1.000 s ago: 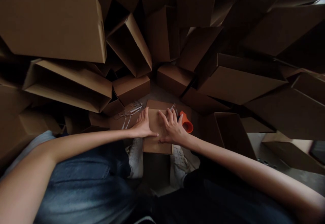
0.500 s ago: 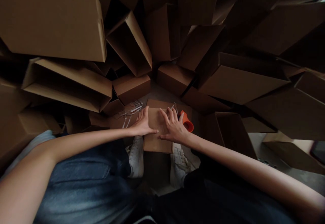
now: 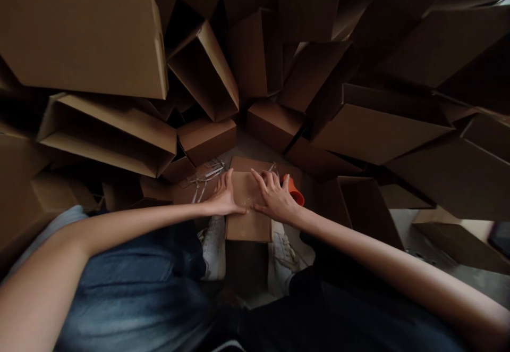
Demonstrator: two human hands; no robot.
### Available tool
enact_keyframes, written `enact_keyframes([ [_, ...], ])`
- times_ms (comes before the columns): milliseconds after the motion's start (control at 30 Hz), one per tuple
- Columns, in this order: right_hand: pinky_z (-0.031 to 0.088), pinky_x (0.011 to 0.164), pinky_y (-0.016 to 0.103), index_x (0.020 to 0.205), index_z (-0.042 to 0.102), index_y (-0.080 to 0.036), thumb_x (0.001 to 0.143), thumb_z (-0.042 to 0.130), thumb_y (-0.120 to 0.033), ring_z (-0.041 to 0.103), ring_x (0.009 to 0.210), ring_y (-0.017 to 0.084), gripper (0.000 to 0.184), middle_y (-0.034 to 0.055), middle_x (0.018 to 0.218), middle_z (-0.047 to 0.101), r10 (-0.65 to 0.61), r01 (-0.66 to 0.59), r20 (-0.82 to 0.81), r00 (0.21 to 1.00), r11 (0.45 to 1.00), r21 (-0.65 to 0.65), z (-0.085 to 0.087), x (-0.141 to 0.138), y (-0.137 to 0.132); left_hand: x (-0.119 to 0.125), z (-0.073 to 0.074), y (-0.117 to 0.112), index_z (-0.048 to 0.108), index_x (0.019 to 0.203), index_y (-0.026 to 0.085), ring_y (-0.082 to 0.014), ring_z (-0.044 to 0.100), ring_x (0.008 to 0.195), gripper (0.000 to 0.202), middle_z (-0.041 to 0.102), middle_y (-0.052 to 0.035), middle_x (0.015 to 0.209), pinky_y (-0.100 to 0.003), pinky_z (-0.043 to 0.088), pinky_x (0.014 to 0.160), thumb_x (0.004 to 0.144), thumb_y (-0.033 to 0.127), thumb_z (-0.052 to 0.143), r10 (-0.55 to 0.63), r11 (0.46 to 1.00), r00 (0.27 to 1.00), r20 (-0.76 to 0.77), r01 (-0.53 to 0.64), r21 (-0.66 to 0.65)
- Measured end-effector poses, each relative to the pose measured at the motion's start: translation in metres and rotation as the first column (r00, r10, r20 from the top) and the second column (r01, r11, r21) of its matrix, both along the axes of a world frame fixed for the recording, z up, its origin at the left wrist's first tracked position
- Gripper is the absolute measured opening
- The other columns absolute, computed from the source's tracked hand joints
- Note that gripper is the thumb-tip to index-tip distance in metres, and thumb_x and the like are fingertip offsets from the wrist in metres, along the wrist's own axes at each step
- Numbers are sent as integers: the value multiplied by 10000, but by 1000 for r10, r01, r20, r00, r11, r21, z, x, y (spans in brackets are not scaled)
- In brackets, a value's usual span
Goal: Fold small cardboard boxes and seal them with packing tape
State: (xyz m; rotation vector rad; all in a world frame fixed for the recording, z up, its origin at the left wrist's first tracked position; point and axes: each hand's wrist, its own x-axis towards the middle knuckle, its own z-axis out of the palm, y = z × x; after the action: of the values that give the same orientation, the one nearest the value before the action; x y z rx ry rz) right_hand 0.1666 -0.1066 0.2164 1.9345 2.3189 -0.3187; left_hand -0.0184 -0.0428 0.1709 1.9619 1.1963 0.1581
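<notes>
A small brown cardboard box (image 3: pixel 249 228) sits between my shoes, with a shiny patch on its upper face. My left hand (image 3: pixel 223 198) is at its left edge, thumb stretched across the top and fingers pointing away along the side. Over the right part of the top, my right hand (image 3: pixel 274 195) rests with fingers spread and slightly bent. The two thumb tips come close together near the middle. Beyond the box lies another piece of cardboard (image 3: pixel 249 162). A hollow orange object (image 3: pixel 294 192) is just right of my right hand, partly hidden by it.
Brown boxes crowd all around, among them an open box (image 3: pixel 107 131) at left and another (image 3: pixel 378 128) at right. Thin clear strips (image 3: pixel 209 174) lie beyond my left hand. My white shoes (image 3: pixel 215 248) flank the small box on the grey floor (image 3: pixel 249 139).
My right hand has shifted slightly, its thumb a little farther right and up on the box. More of the shiny patch shows between the thumbs. My left hand has barely moved.
</notes>
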Motion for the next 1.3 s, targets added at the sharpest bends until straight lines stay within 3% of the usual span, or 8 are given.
enact_keyframes([
  [133, 235, 1031, 778, 1573, 98, -152, 874, 594, -450, 414, 1283, 378, 908, 242, 1404, 455, 4, -4, 0, 1000, 999, 34, -1, 4, 2, -1, -5, 1, 40, 1489, 155, -456, 117, 1452, 1328, 176, -252, 1508, -623, 213, 1137, 496, 499, 852, 7, 999, 1000, 24, -8, 32],
  [467, 219, 1036, 776, 1571, 121, -142, 917, 501, -457, 402, 1280, 380, 819, 239, 1410, 440, -5, 5, 3, 1000, 1000, 27, -3, 5, 4, -5, -9, 17, 188, 1440, 170, -420, 243, 1412, 1090, 300, -209, 1432, -592, 244, 1140, 597, 502, 794, -36, 999, 999, 21, 35, 31],
  [600, 192, 1043, 778, 1569, 128, -128, 883, 521, -516, 404, 1268, 380, 880, 231, 1396, 449, -30, 31, -14, 999, 1000, 7, -3, 4, 3, -5, -3, 17, 208, 1421, 141, -415, 268, 1398, 1087, 306, -224, 1417, -567, 245, 1148, 585, 514, 795, -47, 998, 999, -1, 47, 33],
  [733, 155, 1047, 781, 1568, 154, -146, 868, 473, -626, 390, 1263, 386, 907, 224, 1387, 455, -27, 27, -6, 1000, 999, 28, -3, 0, 0, -6, 1, 10, 209, 1409, 179, -421, 291, 1374, 1140, 320, -203, 1395, -599, 271, 1119, 523, 530, 835, -65, 994, 998, -2, 65, 92],
  [933, 131, 1047, 779, 1574, 133, -152, 858, 461, -665, 428, 1201, 384, 940, 215, 1340, 492, -38, 36, 42, 998, 998, 42, 1, -3, 1, -5, 2, 9, 224, 1399, 174, -426, 311, 1357, 1115, 335, -195, 1370, -605, 275, 1114, 525, 516, 825, -58, 994, 998, 11, 57, 91],
  [1300, 227, 1046, 749, 1575, 96, -159, 858, 579, -499, 464, 1190, 373, 928, 213, 1325, 497, -92, 91, 33, 995, 995, 29, 7, -4, 7, -7, 1, 18, 332, 1307, 162, -388, 371, 1283, 917, 384, -158, 1277, -560, 339, 1083, 571, 454, 795, -95, 991, 995, 1, 94, 96],
])
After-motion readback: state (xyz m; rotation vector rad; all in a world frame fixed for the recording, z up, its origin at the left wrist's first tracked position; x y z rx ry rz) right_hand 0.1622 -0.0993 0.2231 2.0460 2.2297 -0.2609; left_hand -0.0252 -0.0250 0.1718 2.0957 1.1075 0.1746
